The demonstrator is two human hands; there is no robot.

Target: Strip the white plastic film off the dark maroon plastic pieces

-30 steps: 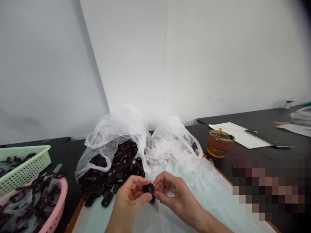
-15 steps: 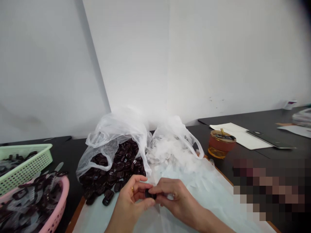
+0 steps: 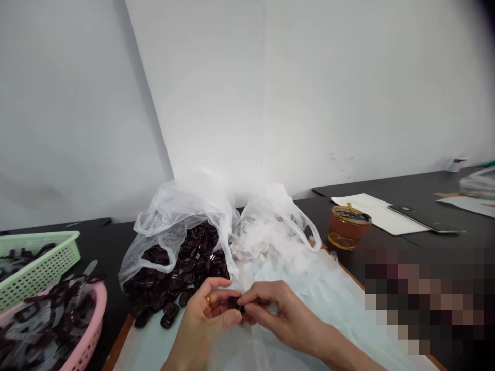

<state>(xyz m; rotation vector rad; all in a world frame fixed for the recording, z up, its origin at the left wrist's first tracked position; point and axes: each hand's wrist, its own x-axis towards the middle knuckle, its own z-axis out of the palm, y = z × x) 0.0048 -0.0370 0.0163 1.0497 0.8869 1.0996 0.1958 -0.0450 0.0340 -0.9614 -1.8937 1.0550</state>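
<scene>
Between the fingertips of both hands is a small dark glossy piece (image 3: 234,303), partly covered by the fingers. My left hand (image 3: 211,309), with a gold ring on one finger, pinches it from the left. My right hand (image 3: 276,312) grips its right side with thumb and index finger. Behind my left hand, a heap of similar dark reddish-brown pieces (image 3: 193,260) spills from a clear plastic bag (image 3: 154,221). Beyond my right hand, a second plastic bag (image 3: 278,206) lies with many whitish translucent pieces (image 3: 266,239) at its mouth.
At the left stand a pink basket (image 3: 98,314) of dark and clear pieces and a green basket (image 3: 62,252) with dark parts. A white sheet (image 3: 340,319) covers the work board. To the right are an amber glass cup (image 3: 348,229), papers (image 3: 371,206) and a dark phone-like slab (image 3: 421,219).
The view has shifted slightly. Both hands still hold the dark piece, and the fingers have turned it a little.
</scene>
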